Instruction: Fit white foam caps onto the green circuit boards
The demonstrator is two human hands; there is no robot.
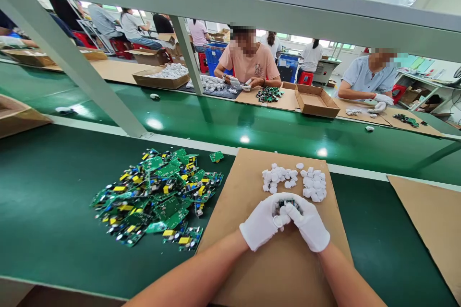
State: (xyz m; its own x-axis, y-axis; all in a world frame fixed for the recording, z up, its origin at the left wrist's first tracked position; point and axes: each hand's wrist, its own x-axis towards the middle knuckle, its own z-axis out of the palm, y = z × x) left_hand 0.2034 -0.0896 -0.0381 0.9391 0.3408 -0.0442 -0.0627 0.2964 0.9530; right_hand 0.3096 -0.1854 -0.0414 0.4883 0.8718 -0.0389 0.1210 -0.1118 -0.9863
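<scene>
The fingers of both white-gloved hands, the left hand [261,220] and the right hand [309,223], curl inward and meet, pinching a small green circuit board with dark components [287,204] between them. Just below the board, among the fingertips, sits what looks like a small white rounded plastic piece [280,220]; white on white, its exact contact with either glove cannot be told.

The step in hand seems to be bringing board and white piece together. The next move probably calls for a firm hold on the board and careful lining-up of the piece, with light thumb pressure.

Beneath the fingers lies a brown flat cardboard sheet [281,271]. Just beyond them rest a loose cluster of white chunky pieces [277,177] and, to its right, a tighter block of similar white pieces [314,184]. Well to the fingers' left, on the dark green work surface [46,192], spreads a heap of green circuit boards with yellow components [162,192].
</scene>
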